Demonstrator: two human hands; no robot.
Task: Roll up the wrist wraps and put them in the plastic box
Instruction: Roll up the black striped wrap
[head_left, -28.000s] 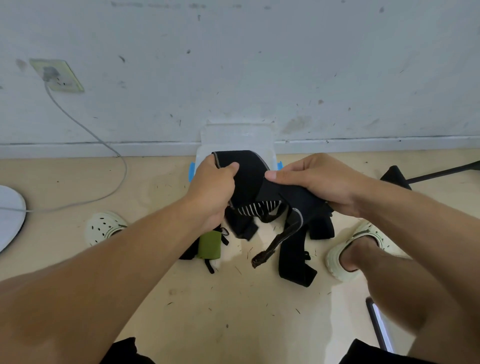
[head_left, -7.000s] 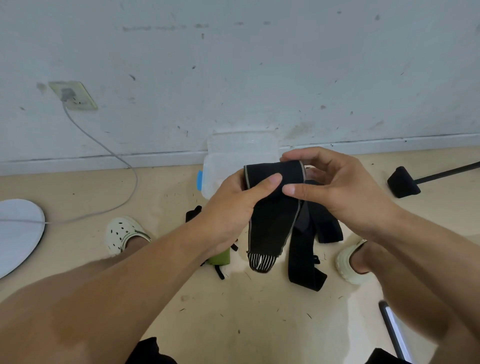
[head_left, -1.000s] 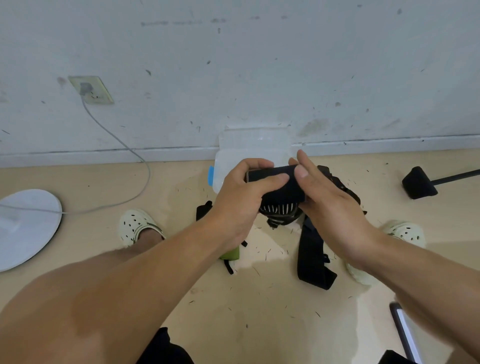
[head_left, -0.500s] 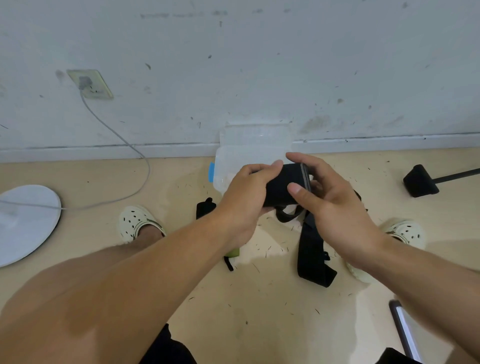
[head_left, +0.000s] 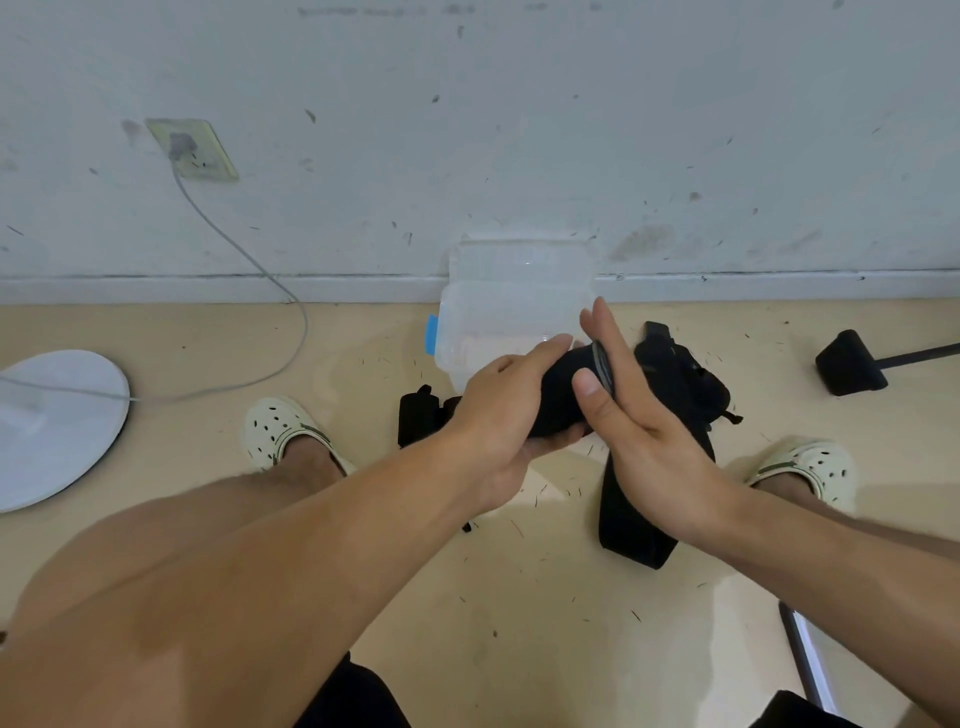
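Your left hand (head_left: 506, 410) is gripping the rolled wrist wrap (head_left: 563, 397) while your right hand (head_left: 636, 415) is pressing flat-fingered against its end. Beyond both hands, the plastic box (head_left: 511, 306) is sitting on the debris-flecked beige floor (head_left: 519, 623) against the scuffed white wall (head_left: 519, 130).

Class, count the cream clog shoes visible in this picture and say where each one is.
2. One clog is on the floor left of the hands; the other clog is at the right. None seems hidden.
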